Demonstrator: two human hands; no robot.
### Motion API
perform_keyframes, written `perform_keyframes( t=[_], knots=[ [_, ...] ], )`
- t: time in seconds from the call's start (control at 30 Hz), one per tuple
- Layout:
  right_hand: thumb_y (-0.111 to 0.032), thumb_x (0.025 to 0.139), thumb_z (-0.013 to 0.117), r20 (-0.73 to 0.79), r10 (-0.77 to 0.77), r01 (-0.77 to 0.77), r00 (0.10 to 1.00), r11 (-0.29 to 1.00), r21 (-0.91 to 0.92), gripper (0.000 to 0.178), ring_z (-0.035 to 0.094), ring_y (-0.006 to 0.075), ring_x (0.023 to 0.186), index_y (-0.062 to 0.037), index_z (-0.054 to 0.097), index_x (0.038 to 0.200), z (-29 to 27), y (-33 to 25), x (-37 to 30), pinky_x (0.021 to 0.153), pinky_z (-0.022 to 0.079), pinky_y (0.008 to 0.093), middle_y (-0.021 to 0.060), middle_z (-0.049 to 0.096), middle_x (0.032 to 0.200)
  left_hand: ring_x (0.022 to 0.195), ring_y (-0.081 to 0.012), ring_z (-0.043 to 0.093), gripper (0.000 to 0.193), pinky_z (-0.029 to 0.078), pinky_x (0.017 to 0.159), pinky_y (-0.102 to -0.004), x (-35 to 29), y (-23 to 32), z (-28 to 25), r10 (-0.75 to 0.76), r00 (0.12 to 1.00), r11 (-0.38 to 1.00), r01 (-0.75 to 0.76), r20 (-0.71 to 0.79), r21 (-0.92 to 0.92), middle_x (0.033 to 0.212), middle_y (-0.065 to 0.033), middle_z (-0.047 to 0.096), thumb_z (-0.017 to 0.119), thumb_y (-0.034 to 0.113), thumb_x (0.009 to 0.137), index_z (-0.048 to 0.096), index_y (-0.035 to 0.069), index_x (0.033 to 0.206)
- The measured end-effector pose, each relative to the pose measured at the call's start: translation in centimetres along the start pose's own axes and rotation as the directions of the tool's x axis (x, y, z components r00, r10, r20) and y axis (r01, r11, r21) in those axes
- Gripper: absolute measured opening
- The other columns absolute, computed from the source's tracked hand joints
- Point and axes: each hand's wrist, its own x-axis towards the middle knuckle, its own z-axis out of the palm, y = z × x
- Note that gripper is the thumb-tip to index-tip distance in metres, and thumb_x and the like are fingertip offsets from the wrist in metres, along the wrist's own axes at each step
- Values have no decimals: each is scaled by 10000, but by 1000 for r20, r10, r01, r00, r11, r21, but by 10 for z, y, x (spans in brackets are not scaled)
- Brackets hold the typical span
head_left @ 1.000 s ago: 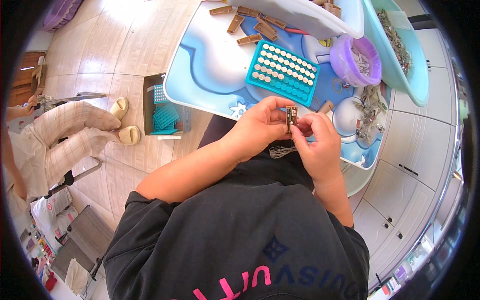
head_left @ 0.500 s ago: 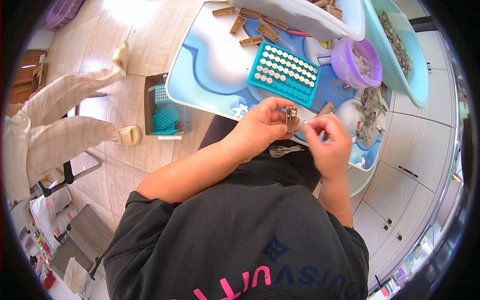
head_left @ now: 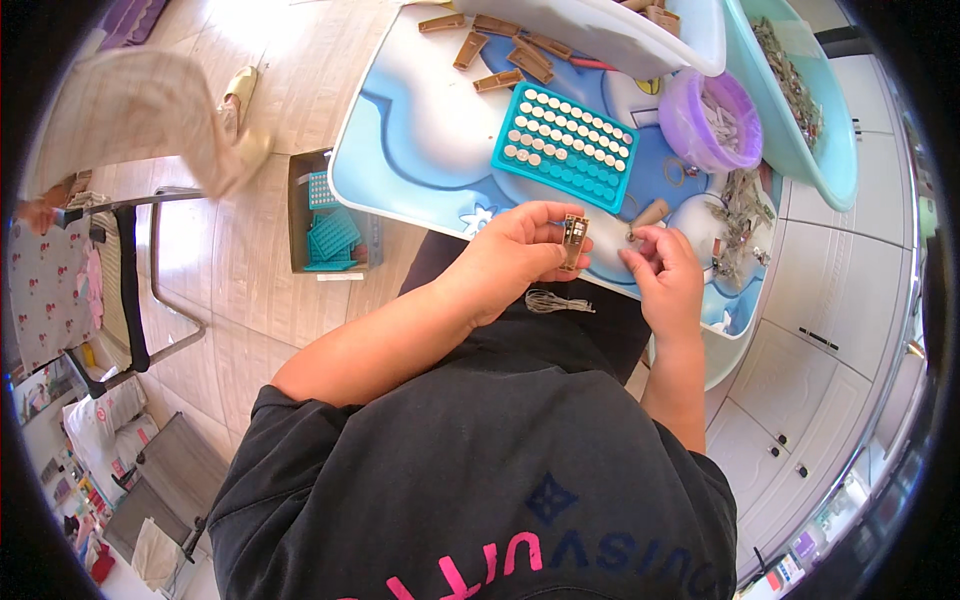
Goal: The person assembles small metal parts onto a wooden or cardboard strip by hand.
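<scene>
A: Nearest the body?
B: A small wire bundle (head_left: 558, 301) on the lap, just under the left hand (head_left: 510, 262).
A: And that hand?
B: Fingers clamped on a small brown clip (head_left: 574, 241), long axis upright, above the table's near edge (head_left: 440, 215).
A: The right hand (head_left: 664, 275)?
B: Just right of the clip, fingers curled together; contents hidden.
A: Beyond?
B: The teal tray (head_left: 566, 146).

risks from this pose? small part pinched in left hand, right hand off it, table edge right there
1. The left hand pinches the small brown part by fingertips alone, above the table edge; a slip probably drops it into the lap.
2. The wire bundle lies loose on the lap and could slide to the floor.
3. The right hand works close to the scattered metal bits and might knock some off.
</scene>
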Motion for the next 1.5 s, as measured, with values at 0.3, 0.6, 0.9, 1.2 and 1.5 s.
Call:
perform_keyframes(
  t=[0.3, 0.6, 0.9, 1.2, 1.5],
  knots=[
    [-79, 762, 664, 8, -56, 56, 998, 989, -137, 109, 575, 227, 637, -23, 588, 817, 0, 4, 4, 574, 456, 314, 92, 571, 758, 949, -195, 606, 339, 489, 839, -307, 0, 0, 2, -13, 1000, 1000, 13, -2, 11, 1088, -132, 591, 490, 45, 892, 475, 6, 1228],
    [-73, 787, 633, -49, -247, 233, 968, 952, -201, 70, 571, 269, 656, -27, 589, 814, 7, 4, 8, 578, 452, 348, 104, 572, 760, 897, -181, 615, 278, 509, 777, -295, 3, 2, 4, -58, 995, 998, 59, -76, 6, 1014, -113, 617, 445, 162, 956, 517, 16, 1182],
    [-91, 747, 695, 36, -134, 132, 990, 990, 54, 166, 562, 196, 658, -27, 652, 894, 4, 1, -12, 587, 448, 281, 81, 569, 773, 839, -182, 623, 262, 526, 734, -297, 5, 2, 5, -60, 989, 998, 56, -139, -32, 947, -105, 618, 445, 153, 951, 536, 13, 1153],
    [-81, 671, 712, 83, -320, 329, 944, 933, -149, 169, 577, 230, 676, -61, 647, 825, 11, -7, -13, 575, 453, 320, 59, 573, 773, 646, -112, 532, 260, 445, 592, -250, 2, 4, 10, -41, 989, 999, 39, -145, -18, 842, -54, 589, 418, 153, 912, 564, 36, 1093],
    [-86, 688, 713, 7, -266, 266, 964, 962, -60, 148, 575, 245, 676, -43, 616, 791, 13, -13, -12, 581, 453, 324, 78, 584, 751, 553, -76, 395, 233, 316, 481, -218, 1, 6, 12, -61, 987, 998, 60, -146, -11, 713, -3, 474, 408, 105, 871, 565, 30, 1027]
  ],
)
